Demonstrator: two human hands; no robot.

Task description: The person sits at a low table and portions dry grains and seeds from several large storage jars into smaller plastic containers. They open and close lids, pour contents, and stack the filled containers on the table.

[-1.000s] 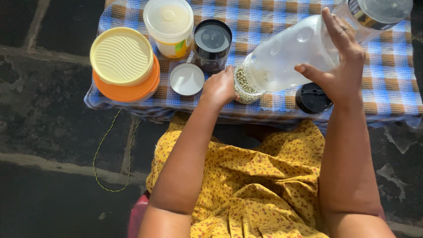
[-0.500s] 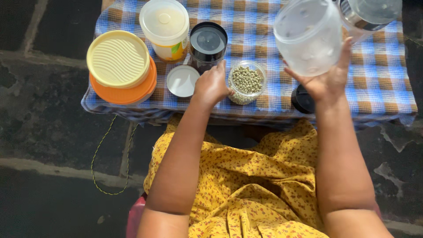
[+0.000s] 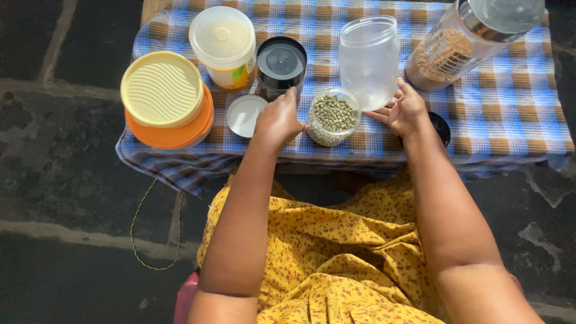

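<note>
The empty clear jar [image 3: 368, 60], tilted earlier, is now set upright on the counter [image 3: 510, 108], upper centre, mouth upward, touched by the open right hand [image 3: 405, 111]. The small pea jar [image 3: 333, 116] is gripped by the left hand [image 3: 277, 120].

Both bare forearms reached forward from the lap, side by side, to the near edge of the tabletop. The left hand [image 3: 277, 120] lay knuckles up, its fingers curled loosely and the fingertips pointing toward the far edge. The right hand [image 3: 405, 113] sat to its right, well apart from it, fingers spread and half open, angled toward the left. The wrists were nearly straight, the elbows bent and tucked close in.
</note>
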